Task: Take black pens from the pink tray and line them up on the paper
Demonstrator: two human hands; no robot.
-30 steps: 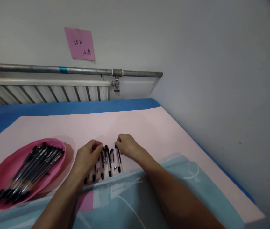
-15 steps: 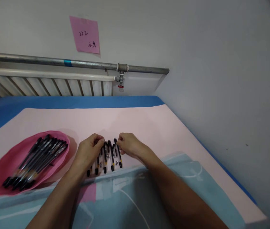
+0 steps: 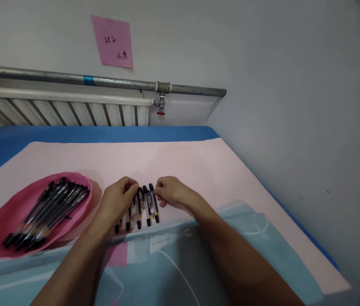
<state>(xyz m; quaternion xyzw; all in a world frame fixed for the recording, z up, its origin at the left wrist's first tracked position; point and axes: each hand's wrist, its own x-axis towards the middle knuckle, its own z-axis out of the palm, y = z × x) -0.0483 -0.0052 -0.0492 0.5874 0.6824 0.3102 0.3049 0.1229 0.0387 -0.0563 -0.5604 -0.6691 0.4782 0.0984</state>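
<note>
Several clear-barrelled black pens lie side by side on the pink table covering, tips toward me. Small black caps and tiny silver metal pieces lie in the gaps between them. My left hand is closed at the row's left side, thumb and fingers together by the upper ends; it covers parts of the leftmost pens, and what it grips is hidden. At the other side my right hand is curled closed, its fingertips against the upper part of the rightmost pen.
A pink oval basket at the left holds several more black pens. Light-blue patterned cloth lies along the near edge under my forearms. Behind the blue table edge are a radiator and a pipe; a wall stands at the right.
The rightmost pen has shifted slightly left, closer to its neighbour, with my right fingers at it. My left hand stays by the left side of the row. The view has tilted slightly.
</note>
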